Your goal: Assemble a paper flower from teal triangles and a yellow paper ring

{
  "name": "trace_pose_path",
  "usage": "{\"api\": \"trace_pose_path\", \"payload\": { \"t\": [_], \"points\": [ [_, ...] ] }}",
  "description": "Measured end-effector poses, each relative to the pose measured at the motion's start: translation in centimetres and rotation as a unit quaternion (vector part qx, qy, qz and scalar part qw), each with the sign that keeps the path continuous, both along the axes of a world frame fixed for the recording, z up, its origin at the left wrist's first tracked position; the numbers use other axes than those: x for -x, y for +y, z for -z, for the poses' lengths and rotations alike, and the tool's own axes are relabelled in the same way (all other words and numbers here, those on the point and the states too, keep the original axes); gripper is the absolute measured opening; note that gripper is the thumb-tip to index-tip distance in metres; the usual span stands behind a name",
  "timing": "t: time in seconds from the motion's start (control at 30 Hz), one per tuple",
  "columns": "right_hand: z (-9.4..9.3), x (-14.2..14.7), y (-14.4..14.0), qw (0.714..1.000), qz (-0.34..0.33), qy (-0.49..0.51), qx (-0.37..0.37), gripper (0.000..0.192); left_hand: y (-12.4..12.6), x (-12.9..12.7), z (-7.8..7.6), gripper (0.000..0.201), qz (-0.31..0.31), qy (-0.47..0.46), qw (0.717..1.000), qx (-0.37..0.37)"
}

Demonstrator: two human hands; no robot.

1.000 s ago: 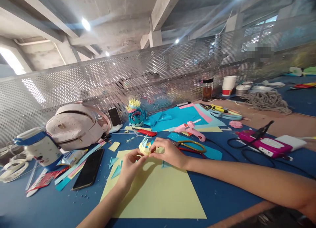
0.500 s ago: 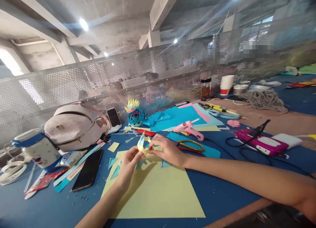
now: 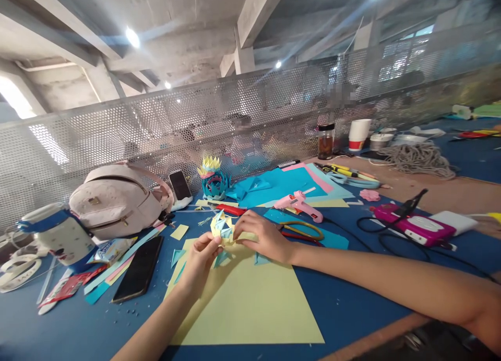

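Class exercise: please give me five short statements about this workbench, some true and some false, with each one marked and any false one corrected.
1. The left hand holds a small yellow-and-blue folded-paper piece. True.
2. The right hand is gripping the scissors. False: the right hand has its fingers at the folded-paper piece.
3. The glue gun is green. False: the glue gun is pink.
4. The pale pink backpack stands to the left of the blue-and-yellow paper model. True.
5. The phone lying flat is right of the large yellow sheet. False: that phone lies left of the sheet.
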State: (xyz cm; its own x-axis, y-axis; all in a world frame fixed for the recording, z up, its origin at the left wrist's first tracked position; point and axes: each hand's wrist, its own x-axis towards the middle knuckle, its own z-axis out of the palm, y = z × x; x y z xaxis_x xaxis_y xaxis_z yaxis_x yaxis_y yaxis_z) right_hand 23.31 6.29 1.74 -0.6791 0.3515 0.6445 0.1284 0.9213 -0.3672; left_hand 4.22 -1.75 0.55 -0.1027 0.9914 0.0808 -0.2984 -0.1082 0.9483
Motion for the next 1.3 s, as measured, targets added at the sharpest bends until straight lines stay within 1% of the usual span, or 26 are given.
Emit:
{"api": "trace_pose_path", "payload": {
  "t": [0.13,0.2,0.3,0.5,0.73,0.9,1.0,1.17,1.3],
  "points": [
    [-0.1,0.0,-0.2,0.999,0.018,0.03,0.02,0.017,0.5,0.6,0.2,0.026,-0.022,-0.016,0.999,-0.016],
    [0.0,0.0,-0.2,0.999,0.024,0.039,0.025,0.019,0.7,0.8,0.3,0.026,-0.03,-0.028,0.999,-0.019],
    [-0.1,0.0,-0.2,0.999,0.021,0.04,0.029,0.017,0.8,0.7,0.3,0.028,-0.024,-0.034,0.999,-0.015],
    [0.0,0.1,-0.1,0.999,-0.013,0.039,0.012,0.006,0.3,0.0,-0.2,0.028,-0.003,-0.038,0.999,-0.004],
    [0.2,0.2,-0.1,0.999,-0.019,0.025,-0.001,0.013,0.1,-0.1,-0.2,0.029,-0.017,-0.047,0.999,0.014],
    [0.1,0.2,-0.1,0.999,-0.021,0.032,-0.004,0.007,0.1,-0.2,-0.5,0.024,0.006,-0.026,1.0,-0.005],
    [0.0,0.2,0.0,0.999,-0.01,0.029,-0.011,0.009,0.0,-0.3,-0.5,0.024,0.02,-0.009,1.0,-0.02],
    [0.0,0.1,0.0,0.999,-0.011,0.024,-0.02,0.009,0.4,0.2,0.3,0.023,-0.018,0.009,1.0,-0.005],
    [0.0,0.2,-0.1,0.999,-0.014,0.028,-0.019,0.008,0.6,0.3,0.6,0.027,-0.025,0.011,1.0,-0.012]
  ]
}}
